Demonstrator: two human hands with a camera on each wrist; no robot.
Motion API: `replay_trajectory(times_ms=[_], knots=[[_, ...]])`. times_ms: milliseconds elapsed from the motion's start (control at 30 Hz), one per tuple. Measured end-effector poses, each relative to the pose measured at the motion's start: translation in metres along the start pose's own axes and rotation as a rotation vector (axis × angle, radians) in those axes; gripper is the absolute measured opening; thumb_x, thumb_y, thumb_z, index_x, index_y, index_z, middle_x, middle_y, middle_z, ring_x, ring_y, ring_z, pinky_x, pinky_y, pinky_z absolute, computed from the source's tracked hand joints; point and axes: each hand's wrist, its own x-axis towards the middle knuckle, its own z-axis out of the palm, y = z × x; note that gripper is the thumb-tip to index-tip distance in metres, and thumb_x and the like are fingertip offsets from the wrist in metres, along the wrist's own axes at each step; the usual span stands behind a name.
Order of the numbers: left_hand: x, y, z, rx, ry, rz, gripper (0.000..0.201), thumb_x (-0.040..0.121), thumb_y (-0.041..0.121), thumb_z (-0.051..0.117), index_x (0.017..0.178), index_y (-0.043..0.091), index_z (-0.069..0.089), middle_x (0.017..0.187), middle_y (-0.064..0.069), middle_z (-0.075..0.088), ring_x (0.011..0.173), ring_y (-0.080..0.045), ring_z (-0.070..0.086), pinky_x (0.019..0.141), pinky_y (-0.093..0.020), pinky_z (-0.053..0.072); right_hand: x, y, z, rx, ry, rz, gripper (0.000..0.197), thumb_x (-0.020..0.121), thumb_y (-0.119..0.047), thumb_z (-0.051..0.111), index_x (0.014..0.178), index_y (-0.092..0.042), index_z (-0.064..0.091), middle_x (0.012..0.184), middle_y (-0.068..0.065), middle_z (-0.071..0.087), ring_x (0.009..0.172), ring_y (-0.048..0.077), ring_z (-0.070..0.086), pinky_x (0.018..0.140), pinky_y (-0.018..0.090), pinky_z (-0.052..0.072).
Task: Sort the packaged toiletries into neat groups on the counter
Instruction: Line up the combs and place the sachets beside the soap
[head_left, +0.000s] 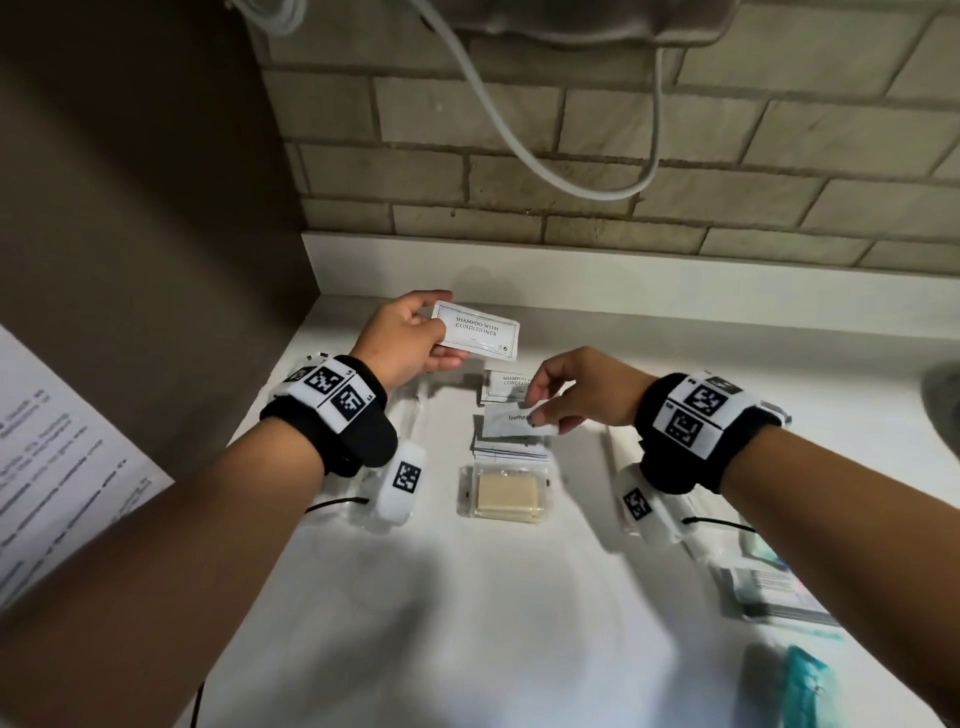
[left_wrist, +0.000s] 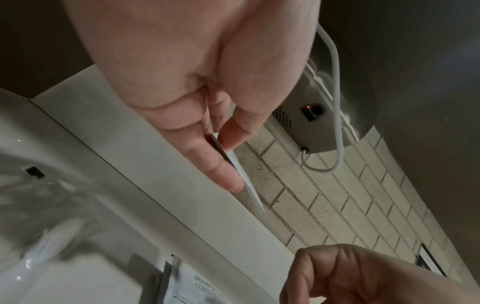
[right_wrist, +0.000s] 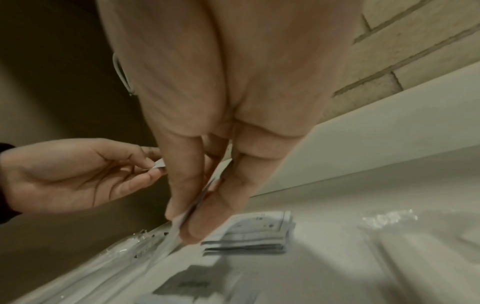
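My left hand (head_left: 415, 338) pinches a white "Shampoo with Conditioner" sachet (head_left: 480, 332) by its left end, lifted above the counter's back left; the left wrist view shows this sachet (left_wrist: 246, 185) edge-on between thumb and fingers. My right hand (head_left: 561, 400) pinches a white toothpaste sachet (head_left: 511, 418) just over a stack of sachets (head_left: 511, 449). Another shampoo sachet (head_left: 501, 387) lies behind that stack. A wrapped bar of soap (head_left: 503, 493) sits in front of it. In the right wrist view the toothpaste sachet (right_wrist: 192, 207) is held above the stack (right_wrist: 257, 232).
The white counter (head_left: 467, 623) meets a brick-tiled wall behind and a dark panel on the left. A white cable (head_left: 519, 150) hangs from a wall unit above. Clear-wrapped items lie under both wrists, and more packets (head_left: 774, 592) with a teal packet (head_left: 800, 680) sit at the right.
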Motion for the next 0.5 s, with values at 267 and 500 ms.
replay_trajectory(times_ms=[267, 500], knots=[[0.0, -0.006, -0.003, 0.015, 0.02, -0.008, 0.042, 0.093, -0.009, 0.043, 0.131, 0.008, 0.051, 0.1, -0.018, 0.067, 0.056, -0.012, 0.07, 0.061, -0.022, 0.059, 0.009, 0.011, 0.015, -0.049, -0.003, 0.066, 0.015, 0.077, -0.006, 0.078, 0.089, -0.011, 0.071, 0.076, 0.0, 0.064, 0.065, 0.016, 0.06, 0.068, 0.024, 0.057], [-0.002, -0.01, -0.002, 0.036, 0.017, -0.005, 0.041, 0.093, -0.008, 0.043, 0.13, 0.009, 0.051, 0.1, -0.017, 0.068, 0.058, -0.013, 0.071, 0.065, -0.026, 0.06, 0.005, 0.009, 0.018, -0.316, 0.042, 0.067, 0.023, 0.07, -0.024, 0.083, 0.089, -0.015, 0.072, 0.076, -0.016, 0.065, 0.068, 0.0, 0.057, 0.062, 0.014, 0.041]])
